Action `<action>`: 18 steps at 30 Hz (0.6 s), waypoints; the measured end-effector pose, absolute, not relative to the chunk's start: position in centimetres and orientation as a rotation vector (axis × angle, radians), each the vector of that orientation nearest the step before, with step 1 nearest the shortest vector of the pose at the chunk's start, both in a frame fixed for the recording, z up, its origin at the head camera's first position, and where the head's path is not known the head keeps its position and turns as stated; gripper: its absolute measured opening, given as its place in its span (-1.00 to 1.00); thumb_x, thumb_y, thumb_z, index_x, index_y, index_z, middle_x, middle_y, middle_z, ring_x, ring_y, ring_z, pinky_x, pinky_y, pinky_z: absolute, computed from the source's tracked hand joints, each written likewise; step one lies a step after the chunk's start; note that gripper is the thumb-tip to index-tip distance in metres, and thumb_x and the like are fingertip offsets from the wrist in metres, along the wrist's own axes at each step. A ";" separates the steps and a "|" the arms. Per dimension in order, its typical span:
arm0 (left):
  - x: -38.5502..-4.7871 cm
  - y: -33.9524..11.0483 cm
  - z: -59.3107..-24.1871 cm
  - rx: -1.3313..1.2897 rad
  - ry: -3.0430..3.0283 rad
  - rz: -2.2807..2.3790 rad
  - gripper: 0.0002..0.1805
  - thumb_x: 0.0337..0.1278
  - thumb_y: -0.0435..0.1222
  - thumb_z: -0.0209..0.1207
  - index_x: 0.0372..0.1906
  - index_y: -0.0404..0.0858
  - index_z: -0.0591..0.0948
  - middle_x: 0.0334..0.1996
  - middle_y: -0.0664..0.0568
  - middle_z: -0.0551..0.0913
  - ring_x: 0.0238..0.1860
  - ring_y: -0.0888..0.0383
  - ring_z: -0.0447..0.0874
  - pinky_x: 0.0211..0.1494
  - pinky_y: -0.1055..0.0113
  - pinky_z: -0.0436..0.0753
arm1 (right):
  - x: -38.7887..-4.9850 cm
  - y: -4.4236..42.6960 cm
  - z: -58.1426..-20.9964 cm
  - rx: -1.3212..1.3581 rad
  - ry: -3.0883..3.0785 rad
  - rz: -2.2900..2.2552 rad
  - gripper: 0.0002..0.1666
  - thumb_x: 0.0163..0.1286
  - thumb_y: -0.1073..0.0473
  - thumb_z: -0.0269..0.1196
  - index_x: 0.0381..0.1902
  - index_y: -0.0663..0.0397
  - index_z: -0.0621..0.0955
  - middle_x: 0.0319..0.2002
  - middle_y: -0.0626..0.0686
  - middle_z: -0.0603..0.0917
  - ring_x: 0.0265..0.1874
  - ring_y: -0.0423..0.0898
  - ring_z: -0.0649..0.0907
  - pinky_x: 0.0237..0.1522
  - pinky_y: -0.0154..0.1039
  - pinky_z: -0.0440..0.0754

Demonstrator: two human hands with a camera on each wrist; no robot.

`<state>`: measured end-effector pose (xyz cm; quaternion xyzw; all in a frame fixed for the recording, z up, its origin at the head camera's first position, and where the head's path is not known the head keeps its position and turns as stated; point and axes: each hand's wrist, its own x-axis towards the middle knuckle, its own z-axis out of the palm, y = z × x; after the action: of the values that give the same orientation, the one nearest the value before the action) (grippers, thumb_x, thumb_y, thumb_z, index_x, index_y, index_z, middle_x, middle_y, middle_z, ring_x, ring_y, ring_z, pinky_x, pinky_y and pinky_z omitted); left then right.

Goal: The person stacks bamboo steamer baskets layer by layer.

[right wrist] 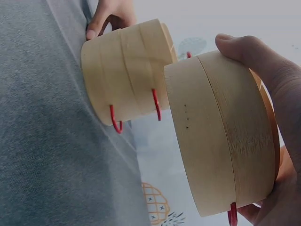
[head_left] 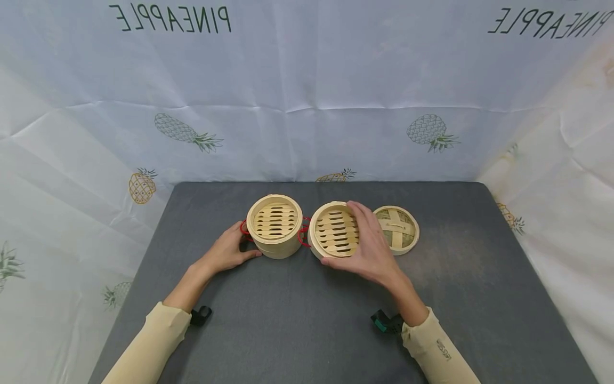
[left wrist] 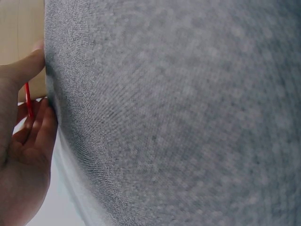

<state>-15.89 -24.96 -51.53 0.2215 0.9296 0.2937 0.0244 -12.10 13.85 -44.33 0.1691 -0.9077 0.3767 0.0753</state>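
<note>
My right hand point(head_left: 366, 242) grips a round bamboo steamer basket point(head_left: 336, 232) by its rim, thumb on the near side and fingers over the far side. In the right wrist view this basket point(right wrist: 221, 132) is raised off the table and tilted, with red handles at its sides. My left hand point(head_left: 229, 249) holds the lower left side of a stack of bamboo steamer baskets point(head_left: 275, 226) standing on the table. In the left wrist view, the thumb and fingers of that hand point(left wrist: 28, 141) lie on either side of a red handle point(left wrist: 28, 99).
A round woven bamboo lid point(head_left: 402, 229) lies on the dark grey table point(head_left: 297, 320), right of the raised basket. Behind the table hangs a pale curtain point(head_left: 307, 74) printed with pineapples. The table's back edge runs just beyond the baskets.
</note>
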 end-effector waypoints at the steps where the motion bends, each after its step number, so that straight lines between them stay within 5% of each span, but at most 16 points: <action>1: -15.9 -25.0 -51.5 0.688 2.876 0.909 -0.12 0.15 -0.18 0.61 0.53 -0.25 0.47 0.24 -0.25 0.64 0.22 -0.15 0.70 0.29 -0.17 0.67 | -12.1 13.8 -44.2 0.506 -2.718 1.135 0.56 -0.15 -0.40 0.71 0.72 -0.07 0.24 0.68 0.06 0.29 0.65 0.14 0.32 0.53 0.38 0.36; 18: -15.8 -25.0 -51.4 0.685 2.877 0.926 -0.13 0.15 -0.18 0.61 0.52 -0.26 0.48 0.23 -0.25 0.64 0.19 -0.15 0.71 0.27 -0.16 0.68 | -12.8 12.4 -43.1 0.521 -2.668 1.187 0.57 -0.14 -0.33 0.74 0.73 -0.05 0.22 0.68 0.08 0.26 0.66 0.14 0.28 0.53 0.37 0.36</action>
<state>-15.81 -24.99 -51.42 0.2209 0.9282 0.2988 0.0212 -12.81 12.38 -43.09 0.1750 -0.8960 0.3986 0.0876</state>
